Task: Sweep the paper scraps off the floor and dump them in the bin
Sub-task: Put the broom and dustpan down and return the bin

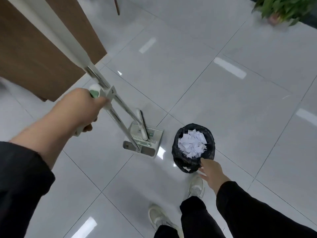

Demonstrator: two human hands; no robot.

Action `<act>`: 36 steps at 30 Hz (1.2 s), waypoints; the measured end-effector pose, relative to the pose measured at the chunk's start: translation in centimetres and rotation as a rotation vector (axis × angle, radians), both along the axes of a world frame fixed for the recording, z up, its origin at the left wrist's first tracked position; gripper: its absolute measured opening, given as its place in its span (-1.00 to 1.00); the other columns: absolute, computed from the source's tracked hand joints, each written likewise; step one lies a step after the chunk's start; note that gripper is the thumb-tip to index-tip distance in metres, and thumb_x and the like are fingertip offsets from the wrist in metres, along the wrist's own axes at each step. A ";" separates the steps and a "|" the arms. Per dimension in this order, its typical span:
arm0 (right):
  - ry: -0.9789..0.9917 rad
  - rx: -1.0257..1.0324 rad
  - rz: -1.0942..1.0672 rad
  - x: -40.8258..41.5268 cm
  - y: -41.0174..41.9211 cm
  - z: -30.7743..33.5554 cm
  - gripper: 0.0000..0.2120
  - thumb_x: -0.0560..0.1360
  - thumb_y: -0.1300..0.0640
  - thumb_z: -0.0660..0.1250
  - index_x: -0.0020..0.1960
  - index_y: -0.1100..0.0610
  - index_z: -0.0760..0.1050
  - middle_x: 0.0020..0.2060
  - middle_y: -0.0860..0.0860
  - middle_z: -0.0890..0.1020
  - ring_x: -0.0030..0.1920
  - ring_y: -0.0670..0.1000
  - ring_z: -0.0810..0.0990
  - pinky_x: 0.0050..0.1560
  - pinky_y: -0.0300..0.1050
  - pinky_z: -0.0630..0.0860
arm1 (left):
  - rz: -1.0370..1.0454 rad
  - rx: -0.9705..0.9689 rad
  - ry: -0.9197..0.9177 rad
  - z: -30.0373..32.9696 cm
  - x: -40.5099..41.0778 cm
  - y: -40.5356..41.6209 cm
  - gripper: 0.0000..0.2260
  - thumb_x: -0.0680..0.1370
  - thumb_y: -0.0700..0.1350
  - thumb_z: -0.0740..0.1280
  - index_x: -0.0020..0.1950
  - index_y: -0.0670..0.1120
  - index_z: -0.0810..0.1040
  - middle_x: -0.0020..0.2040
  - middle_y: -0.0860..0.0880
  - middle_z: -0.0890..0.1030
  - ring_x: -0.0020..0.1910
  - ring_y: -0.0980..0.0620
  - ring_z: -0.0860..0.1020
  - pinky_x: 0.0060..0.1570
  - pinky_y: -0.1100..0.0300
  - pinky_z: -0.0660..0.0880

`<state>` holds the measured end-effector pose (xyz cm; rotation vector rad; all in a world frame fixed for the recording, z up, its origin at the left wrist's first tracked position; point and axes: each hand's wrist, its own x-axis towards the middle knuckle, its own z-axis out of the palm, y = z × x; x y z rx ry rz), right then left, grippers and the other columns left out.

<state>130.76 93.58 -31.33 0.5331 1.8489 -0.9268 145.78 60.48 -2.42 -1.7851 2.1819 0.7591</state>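
1. The left hand (85, 109), at the centre left of the frame, has its fingers curled round the handles of the broom (101, 83) and the dustpan (143, 143), holding both together.
2. The dustpan stands upright on the floor (223, 100) at the centre of the frame, with the broom head tucked against its comb. Its tray looks empty, though blur makes small bits hard to rule out.
3. The bin (193, 148), lined with a black bag, sits just right of the dustpan, low in the centre. The paper scraps (192, 143) lie heaped inside it, filling it close to the rim.
4. The right hand (211, 170), at the lower right, reaches toward the near rim of the bin with its fingers spread and relaxed. Whether the fingertips touch the bag I cannot tell; it pinches nothing clearly.
5. As a judgement, the task is nearly or fully done: the bulk of the scraps is in the bin and the tiles in view show almost none.
6. A small white fleck at the upper centre left, near the wooden cabinet (42, 57), and pale marks close to the bin's foot could be stray scraps or glare. If scraps, they are what is left.
7. A potted plant (283, 9) stands at the upper right.
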 end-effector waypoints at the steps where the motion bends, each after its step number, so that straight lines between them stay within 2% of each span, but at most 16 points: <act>1: 0.003 0.000 -0.024 0.1 0.0 -1.2 -0.92 0.62 0.14 0.26 0.06 0.14 0.48 -0.01 0.13 0.56 -0.04 0.12 0.57 0.13 0.14 0.58 | -0.009 -0.010 -0.003 -0.1 -0.6 -0.1 -0.62 0.63 0.02 0.24 -0.12 -0.30 0.55 -0.34 -0.21 0.60 -0.54 -0.11 0.51 -0.36 0.14 0.43; 5: -0.094 -0.059 -0.178 0.5 0.5 -5.7 -0.81 0.64 0.16 0.24 0.22 0.19 0.46 0.05 0.12 0.53 -0.11 0.10 0.56 -0.14 -0.03 0.58 | -0.005 -0.024 0.041 0.1 -2.5 -0.2 -0.62 0.66 0.09 0.25 -0.06 -0.24 0.53 -0.27 -0.20 0.63 -0.54 -0.10 0.49 -0.38 0.14 0.44; 8: -0.155 -0.097 -0.284 0.9 1.5 -9.5 -0.65 0.67 0.17 0.20 0.42 0.23 0.38 0.14 0.10 0.49 -0.08 0.09 0.56 -0.17 -0.03 0.58 | -0.045 -0.028 0.038 0.2 -3.5 0.0 -0.61 0.67 0.12 0.25 -0.06 -0.22 0.52 -0.30 -0.17 0.64 -0.63 -0.05 0.44 -0.44 0.21 0.40; 11: -0.181 -0.113 -0.393 0.6 2.3 -13.3 -0.61 0.68 0.19 0.17 0.49 0.21 0.32 0.12 0.05 0.54 0.19 0.14 0.58 -0.33 -0.07 0.64 | -0.057 -0.023 0.049 -0.2 -4.8 -0.4 -0.61 0.66 0.13 0.26 -0.03 -0.22 0.51 -0.32 -0.18 0.64 -0.67 -0.01 0.41 -0.50 0.20 0.42; 13: -0.178 -0.123 -0.428 0.9 1.1 -17.0 -0.64 0.67 0.18 0.17 0.45 0.21 0.36 0.00 0.03 0.68 0.33 0.21 0.52 -0.13 0.04 0.69 | -0.058 -0.040 0.043 -0.3 -5.2 -1.4 -0.61 0.66 0.15 0.26 0.01 -0.20 0.50 -0.33 -0.17 0.65 -0.68 0.01 0.42 -0.56 0.22 0.41; 15: -0.158 -0.092 -0.332 0.9 1.3 -19.7 -0.64 0.62 -0.02 0.25 0.26 0.23 0.49 -0.09 0.02 0.73 0.30 0.21 0.56 0.20 0.08 0.59 | -0.051 -0.049 0.039 -0.3 -5.6 -1.9 -0.59 0.65 0.19 0.26 0.02 -0.19 0.49 -0.36 -0.16 0.65 -0.70 0.03 0.42 -0.62 0.24 0.38; 17: -0.124 0.017 -0.033 1.0 1.3 -20.7 -0.43 0.43 -0.20 0.39 0.16 0.28 0.57 -0.04 0.11 0.71 0.14 0.11 0.64 0.16 -0.10 0.53 | -0.042 -0.048 0.032 -0.1 -5.8 -2.3 -0.57 0.64 0.22 0.26 0.01 -0.18 0.49 -0.44 -0.14 0.64 -0.71 0.03 0.43 -0.63 0.23 0.39; 18: -0.112 0.015 -0.008 1.2 0.4 -21.3 -0.44 0.41 -0.19 0.42 0.13 0.28 0.61 -0.03 0.12 0.71 0.12 0.10 0.65 0.16 -0.11 0.52 | -0.036 -0.048 0.017 -0.3 -6.0 -2.7 -0.56 0.63 0.24 0.26 0.01 -0.17 0.50 -0.47 -0.13 0.64 -0.71 0.02 0.44 -0.62 0.20 0.42; 20: -0.183 -0.133 -0.337 0.6 -0.9 -20.1 -0.70 0.58 0.02 0.33 -0.01 0.25 0.66 -0.21 0.10 0.74 0.22 0.11 0.59 0.25 0.00 0.52 | -0.018 -0.052 0.006 -0.2 -6.3 -3.1 -0.53 0.62 0.26 0.27 0.01 -0.18 0.51 -0.49 -0.10 0.63 -0.71 -0.01 0.45 -0.57 0.16 0.47; 21: -0.260 -0.181 -0.501 0.5 -1.9 -20.5 -0.72 0.66 0.13 0.20 0.05 0.24 0.65 -0.26 0.09 0.74 0.29 0.09 0.52 0.27 0.06 0.53 | -0.016 -0.059 -0.005 -0.4 -6.5 -3.4 -0.53 0.62 0.26 0.26 0.00 -0.18 0.51 -0.50 -0.10 0.62 -0.71 -0.02 0.45 -0.56 0.15 0.48; 24: -0.364 -0.205 -0.696 0.2 -3.2 -20.4 -0.60 0.71 0.20 0.08 0.51 0.30 0.29 0.12 0.16 0.65 0.39 0.13 0.45 0.08 -0.01 0.63 | -0.027 -0.083 -0.015 -0.4 -7.1 -3.9 -0.52 0.62 0.28 0.26 -0.01 -0.17 0.52 -0.50 -0.08 0.62 -0.70 -0.03 0.46 -0.53 0.13 0.50; 27: -0.321 -0.121 -0.785 -0.2 -3.3 -21.4 -0.63 0.71 0.11 0.14 0.45 0.26 0.37 0.35 0.14 0.53 0.11 0.15 0.55 0.17 -0.04 0.44 | -0.003 -0.079 -0.033 -0.4 -7.4 -4.2 -0.50 0.60 0.31 0.26 0.00 -0.16 0.53 -0.50 -0.09 0.62 -0.67 -0.05 0.49 -0.44 0.08 0.54; 30: -0.318 -0.065 -0.825 -1.0 -3.4 -21.8 -0.83 0.71 0.08 0.13 0.08 0.08 0.48 0.20 0.08 0.51 -0.01 0.07 0.54 0.10 0.00 0.45 | -0.010 -0.085 -0.056 -0.5 -7.4 -4.5 -0.46 0.58 0.33 0.26 -0.03 -0.18 0.57 -0.48 -0.12 0.64 -0.63 -0.07 0.52 -0.42 0.07 0.56; 32: -0.276 -0.013 -0.698 -1.9 -4.4 -21.1 -0.79 0.70 0.16 0.15 -0.10 0.11 0.41 0.10 0.10 0.50 -0.17 0.02 0.49 0.15 -0.01 0.48 | -0.019 -0.090 -0.059 -0.6 -7.2 -4.7 -0.44 0.58 0.33 0.26 -0.05 -0.20 0.59 -0.47 -0.14 0.65 -0.60 -0.09 0.52 -0.40 0.06 0.55; 34: -0.247 -0.062 -0.686 -2.0 -5.1 -20.8 -0.79 0.70 0.25 0.09 -0.09 0.16 0.38 0.12 0.16 0.48 -0.19 0.04 0.48 0.32 0.03 0.44 | -0.022 -0.082 -0.054 -0.5 -6.8 -4.8 -0.44 0.58 0.33 0.26 -0.04 -0.20 0.59 -0.46 -0.14 0.65 -0.57 -0.10 0.53 -0.37 0.04 0.57; 36: -0.241 -0.094 -0.680 -2.2 -5.9 -19.2 -0.83 0.69 0.28 0.07 0.11 0.33 0.40 0.09 0.20 0.48 -0.17 0.08 0.50 0.31 0.06 0.43 | -0.029 -0.059 -0.035 -0.2 -6.5 -4.7 -0.45 0.59 0.32 0.26 -0.02 -0.20 0.58 -0.45 -0.14 0.66 -0.58 -0.09 0.53 -0.38 0.06 0.56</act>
